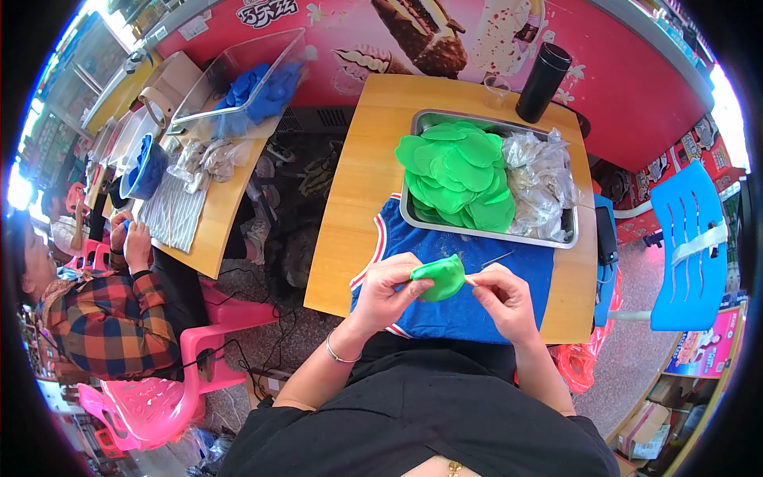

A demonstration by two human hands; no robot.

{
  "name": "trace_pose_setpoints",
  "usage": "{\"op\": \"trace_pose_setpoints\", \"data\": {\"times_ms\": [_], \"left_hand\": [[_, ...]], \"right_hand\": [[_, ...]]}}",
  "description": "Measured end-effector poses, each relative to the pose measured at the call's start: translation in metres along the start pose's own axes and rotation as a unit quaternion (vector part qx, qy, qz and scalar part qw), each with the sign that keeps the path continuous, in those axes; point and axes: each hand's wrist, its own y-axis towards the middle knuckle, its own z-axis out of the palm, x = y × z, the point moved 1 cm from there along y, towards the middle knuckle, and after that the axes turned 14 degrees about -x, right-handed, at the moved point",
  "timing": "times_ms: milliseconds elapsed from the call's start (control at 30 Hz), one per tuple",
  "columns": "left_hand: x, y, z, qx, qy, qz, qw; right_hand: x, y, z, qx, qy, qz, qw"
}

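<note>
Green felt, a folded round piece (439, 277), sits pinched between your left hand (387, 291) and right hand (502, 296) — fingers of both closed on its edges, over the blue cloth (469, 306). Loosen either pinch and the fold may spring open. Beyond your fingertips, the heaped green rounds (459, 176) could slide off their metal tray (486, 231).

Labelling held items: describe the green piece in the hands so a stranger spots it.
On the wooden table, in front of the metal tray, lies a blue cloth. Above it, both hands pinch one folded green piece, apart from the flat green stack in the tray.
</note>
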Motion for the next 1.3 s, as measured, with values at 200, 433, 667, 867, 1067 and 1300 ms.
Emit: {"op": "trace_pose_setpoints", "data": {"times_ms": [200, 433, 667, 867, 1067, 1300], "left_hand": [[-0.009, 0.004, 0.002, 0.027, 0.018, -0.016, 0.999], [-0.010, 0.003, 0.003, 0.055, 0.008, -0.051, 0.997], [-0.009, 0.002, 0.005, 0.047, -0.035, -0.074, 0.996], [-0.006, 0.004, 0.004, 0.058, -0.071, -0.048, 0.995], [-0.008, 0.000, 0.006, 0.012, -0.125, -0.092, 0.988], [-0.005, -0.003, 0.011, -0.009, -0.112, -0.098, 0.989]], "right_hand": [[0.003, 0.001, 0.002, 0.081, -0.203, -0.107, 0.970], [-0.006, -0.003, 0.005, 0.087, -0.121, -0.044, 0.988], [-0.003, -0.002, 0.006, 0.101, -0.121, -0.051, 0.986], [-0.011, -0.006, 0.000, 0.106, 0.059, 0.076, 0.990], [-0.008, -0.006, -0.003, 0.118, -0.071, -0.009, 0.990], [-0.014, -0.007, -0.001, 0.073, 0.034, 0.035, 0.996]]}}
